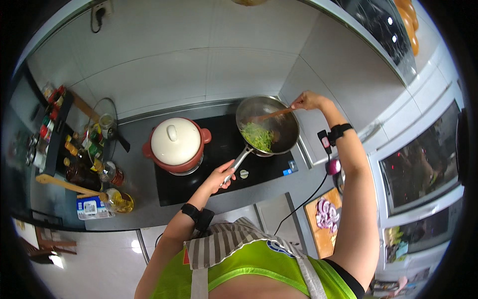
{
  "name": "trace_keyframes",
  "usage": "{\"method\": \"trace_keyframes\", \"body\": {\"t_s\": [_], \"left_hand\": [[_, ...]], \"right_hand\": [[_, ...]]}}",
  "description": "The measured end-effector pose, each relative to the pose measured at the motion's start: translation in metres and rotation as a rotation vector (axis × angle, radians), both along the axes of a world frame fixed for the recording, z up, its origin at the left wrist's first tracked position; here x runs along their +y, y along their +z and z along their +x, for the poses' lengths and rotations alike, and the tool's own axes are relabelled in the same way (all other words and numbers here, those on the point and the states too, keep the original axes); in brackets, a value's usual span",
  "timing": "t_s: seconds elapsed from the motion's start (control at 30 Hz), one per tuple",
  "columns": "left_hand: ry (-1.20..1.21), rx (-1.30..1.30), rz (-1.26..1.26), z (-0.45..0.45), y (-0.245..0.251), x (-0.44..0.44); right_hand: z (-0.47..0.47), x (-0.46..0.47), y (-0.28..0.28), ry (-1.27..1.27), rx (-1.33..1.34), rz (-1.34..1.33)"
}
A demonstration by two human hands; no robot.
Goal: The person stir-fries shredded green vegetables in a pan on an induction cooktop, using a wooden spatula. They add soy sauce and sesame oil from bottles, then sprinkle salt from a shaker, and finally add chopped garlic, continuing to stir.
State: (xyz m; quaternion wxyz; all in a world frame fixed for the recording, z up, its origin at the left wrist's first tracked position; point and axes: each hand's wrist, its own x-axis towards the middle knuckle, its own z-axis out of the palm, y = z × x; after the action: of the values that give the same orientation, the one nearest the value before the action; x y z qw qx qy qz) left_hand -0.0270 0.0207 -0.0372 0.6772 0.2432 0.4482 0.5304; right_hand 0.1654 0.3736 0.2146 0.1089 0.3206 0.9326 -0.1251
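Note:
My left hand (219,177) grips the metal handle (241,161) of a wok (289,129) on the right side of the black cooktop (220,145). Shredded green vegetables (257,137) lie in the lower left part of the wok. My right hand (308,101), above the wok's right rim, is closed on the end of a wooden spatula (278,113). The spatula slants down to the left, and its head is inside the wok, just above the greens.
A red pot with a cream lid (174,144) stands on the left burner. Further left are an oil bottle (120,201), several other bottles and a spice rack (59,130). Sliced red onion (327,215) lies on a wooden cutting board (317,239) at the right. A black cable (298,207) crosses the counter edge.

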Motion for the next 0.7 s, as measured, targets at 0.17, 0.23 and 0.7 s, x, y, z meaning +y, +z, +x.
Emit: {"method": "trace_keyframes", "body": {"t_s": [0.17,0.23,0.7], "left_hand": [[-0.005,-0.010,-0.039,-0.001,0.001,0.002],[-0.008,-0.016,-0.043,-0.002,0.002,0.002],[-0.014,-0.038,-0.028,-0.001,0.000,0.001]], "right_hand": [[0.020,-0.070,0.043,0.211,-0.081,0.283],[0.031,-0.096,0.059,0.189,-0.115,0.317],[0.073,-0.157,-0.001,0.003,-0.074,0.589]]}}
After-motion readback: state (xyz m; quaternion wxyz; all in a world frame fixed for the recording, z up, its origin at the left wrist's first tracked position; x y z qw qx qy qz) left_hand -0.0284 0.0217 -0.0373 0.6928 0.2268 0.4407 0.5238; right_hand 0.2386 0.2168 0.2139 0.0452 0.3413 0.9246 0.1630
